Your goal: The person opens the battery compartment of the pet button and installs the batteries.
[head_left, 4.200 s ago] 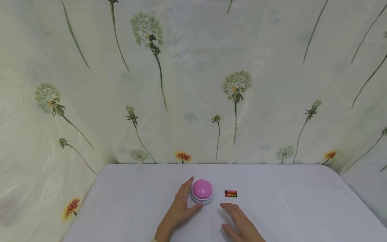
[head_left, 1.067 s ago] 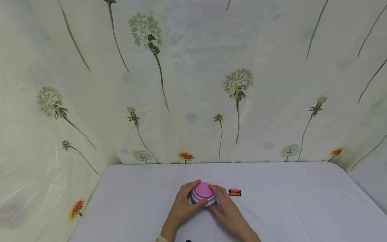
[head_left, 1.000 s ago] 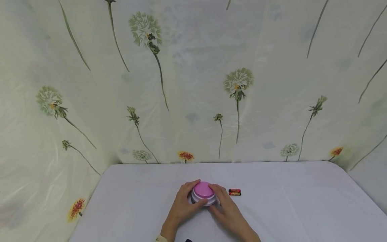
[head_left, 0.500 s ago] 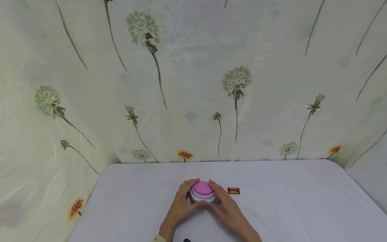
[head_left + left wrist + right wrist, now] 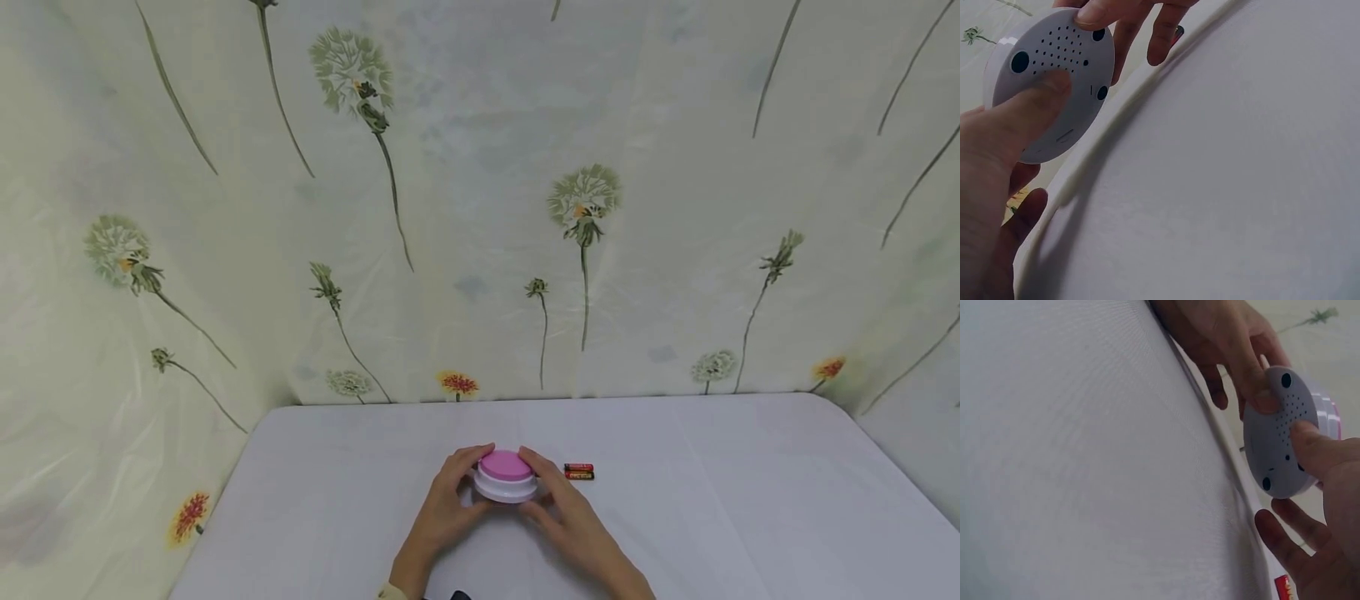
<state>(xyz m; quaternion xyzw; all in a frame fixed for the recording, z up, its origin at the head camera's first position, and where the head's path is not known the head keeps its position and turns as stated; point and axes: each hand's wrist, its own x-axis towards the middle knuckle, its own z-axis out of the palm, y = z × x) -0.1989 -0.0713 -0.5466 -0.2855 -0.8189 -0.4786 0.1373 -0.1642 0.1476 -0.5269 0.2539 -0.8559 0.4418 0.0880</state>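
Observation:
A round push button (image 5: 506, 467) with a pink dome and a white base is held between both hands above the white table. My left hand (image 5: 444, 510) grips its left side, and the right hand (image 5: 572, 518) grips the other side. In the left wrist view the white underside (image 5: 1079, 119) faces the camera, showing small speaker holes and dark round feet. Both thumbs press on that underside; the fingers lie around the rim and top. The right wrist view shows the same underside (image 5: 1264, 440) tilted, with the pink edge just visible behind.
Two red AAA-size batteries (image 5: 579, 472) lie side by side on the white-covered table (image 5: 720, 500), right of the hands. One battery end (image 5: 1282, 587) shows in the right wrist view. A flower-printed curtain (image 5: 480, 208) hangs behind the table. A small dark object (image 5: 460, 595) shows at the bottom edge.
Both hands came in on the button from its sides and took hold of it. It has since been lifted and tilted, and the thumbs moved beneath its base. The batteries stay put.

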